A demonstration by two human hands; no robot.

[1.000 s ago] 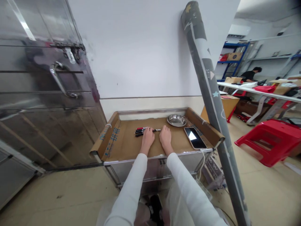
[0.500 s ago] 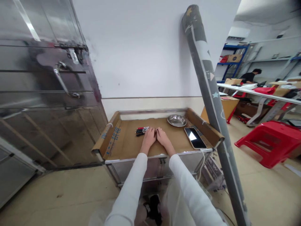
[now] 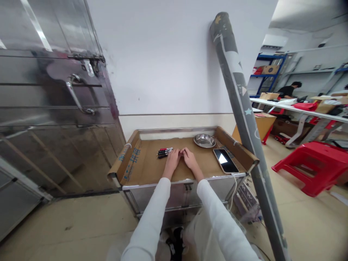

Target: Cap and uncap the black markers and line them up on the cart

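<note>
Several pens point(image 3: 163, 153), black with a red one at the back, lie side by side on the cardboard-lined tray top point(image 3: 146, 168). My left hand point(image 3: 172, 160) rests just right of them and covers their right ends. Close beside it is my right hand point(image 3: 189, 158). The fingers of both hands are curled and meet over the cardboard. Whatever they pinch between them is too small and hidden to name.
A round metal dish point(image 3: 204, 140) sits at the back right. In front of it lies a phone point(image 3: 225, 160) with a white cable. A long grey wrapped roll point(image 3: 241, 94) leans on the wall. Further right are a red stool point(image 3: 312, 163) and a person point(image 3: 289, 90).
My right hand's fingers have lifted and curled slightly, with the hand tilted a little. My left hand stays nearly in place by the pens. The view has shifted slightly.
</note>
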